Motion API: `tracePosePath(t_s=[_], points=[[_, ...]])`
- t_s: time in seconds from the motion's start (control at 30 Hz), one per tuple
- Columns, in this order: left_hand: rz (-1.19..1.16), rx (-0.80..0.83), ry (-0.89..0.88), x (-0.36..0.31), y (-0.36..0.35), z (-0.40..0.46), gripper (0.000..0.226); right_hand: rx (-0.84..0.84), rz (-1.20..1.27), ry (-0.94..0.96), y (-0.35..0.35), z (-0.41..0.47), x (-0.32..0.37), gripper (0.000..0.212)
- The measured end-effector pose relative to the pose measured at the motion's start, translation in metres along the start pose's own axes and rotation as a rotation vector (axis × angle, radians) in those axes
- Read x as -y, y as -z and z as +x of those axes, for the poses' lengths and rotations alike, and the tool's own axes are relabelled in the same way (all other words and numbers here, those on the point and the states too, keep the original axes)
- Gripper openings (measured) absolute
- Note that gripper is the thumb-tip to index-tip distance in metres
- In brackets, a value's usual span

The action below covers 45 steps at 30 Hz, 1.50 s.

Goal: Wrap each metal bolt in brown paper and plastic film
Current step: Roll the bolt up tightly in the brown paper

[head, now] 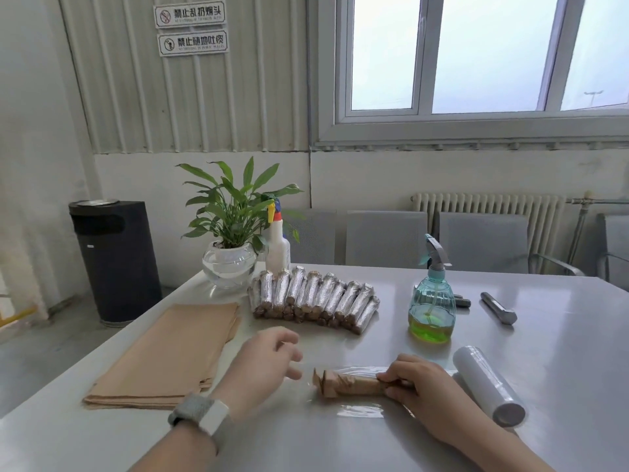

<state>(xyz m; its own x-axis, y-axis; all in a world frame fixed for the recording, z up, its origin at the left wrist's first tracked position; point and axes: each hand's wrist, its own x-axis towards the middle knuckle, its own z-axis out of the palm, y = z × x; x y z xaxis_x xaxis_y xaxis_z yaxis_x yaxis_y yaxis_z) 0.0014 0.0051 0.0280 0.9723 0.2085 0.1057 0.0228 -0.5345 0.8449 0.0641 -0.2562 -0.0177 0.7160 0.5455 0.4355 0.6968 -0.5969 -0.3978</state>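
Pinning the paper-wrapped bolt [354, 383] on a loose sheet of plastic film [360, 408], the right hand [422, 390] grips its right end, probably so film rolls on tight; the left hand [265, 359] hovers at 9 o'clock, fingers relaxed, empty. Film roll [488, 384] lies at 3 o'clock, finished bundles [315, 298] at 12, bare bolt [498, 311] at 2, nothing blocking

table [544, 369]: grey | brown paper stack [170, 352] | wrapped bolts [316, 301] | film roll [486, 384] | bare bolt [498, 308] | spray bottle [432, 301]

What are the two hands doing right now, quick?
Left hand: open, fingers loosely curled, holding nothing, just left of the paper-wrapped bolt.
Right hand: gripping the right end of the paper-wrapped bolt, which lies on plastic film.
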Motion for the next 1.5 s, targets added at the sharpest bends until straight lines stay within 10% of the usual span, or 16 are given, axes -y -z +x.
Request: tracePosePath(t_s=[0.1, 0.23, 0.53, 1.17, 1.5], points=[[0.241, -0.202, 0.065, 0.025, 0.026, 0.024, 0.014, -0.005, 0.005, -0.003, 0.000, -0.001, 0.000, 0.011], [0.641, -0.090, 0.213, 0.042, 0.028, 0.038, 0.035, -0.003, 0.012, -0.010, -0.001, 0.000, -0.002, 0.010], [0.702, -0.189, 0.156, 0.050, -0.005, 0.040, 0.024, -0.007, 0.014, -0.002, -0.005, -0.001, -0.006, 0.012], [0.459, -0.166, 0.041, 0.026, 0.017, 0.045, 0.025, -0.034, -0.016, -0.051, 0.000, -0.003, -0.007, 0.016], [-0.006, 0.309, 0.101, -0.073, -0.060, 0.054, 0.031, -0.023, -0.005, -0.053, 0.000, -0.002, -0.008, 0.014]])
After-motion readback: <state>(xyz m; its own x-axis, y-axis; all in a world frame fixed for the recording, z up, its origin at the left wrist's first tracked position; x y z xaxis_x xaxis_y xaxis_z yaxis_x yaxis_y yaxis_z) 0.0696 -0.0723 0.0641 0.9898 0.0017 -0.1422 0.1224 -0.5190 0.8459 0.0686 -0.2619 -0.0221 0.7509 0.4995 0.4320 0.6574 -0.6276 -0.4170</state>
